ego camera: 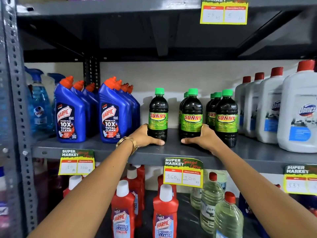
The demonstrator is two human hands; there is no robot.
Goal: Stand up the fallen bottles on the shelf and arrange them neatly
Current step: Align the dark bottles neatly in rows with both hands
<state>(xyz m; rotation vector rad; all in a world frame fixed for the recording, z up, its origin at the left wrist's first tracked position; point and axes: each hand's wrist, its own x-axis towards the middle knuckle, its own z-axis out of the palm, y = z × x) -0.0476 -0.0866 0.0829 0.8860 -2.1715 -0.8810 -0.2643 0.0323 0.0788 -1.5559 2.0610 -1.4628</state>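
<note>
Several dark Sunny bottles with green caps stand upright on the grey middle shelf [171,152]. My left hand [145,137] grips the base of a lone Sunny bottle [158,114] standing left of the others. My right hand [203,137] grips the base of the front bottle [191,115] of the middle row, thumb across its foot. A third row of Sunny bottles [226,117] stands just right of that hand. No bottle on this shelf lies on its side.
Blue Harpic bottles [113,114] stand in rows to the left, with a blue spray bottle [38,107] beyond them. White Domex jugs [298,114] line the right. Red Harpic bottles [165,212] and clear bottles [228,219] fill the shelf below. Price tags [183,172] hang on the shelf edge.
</note>
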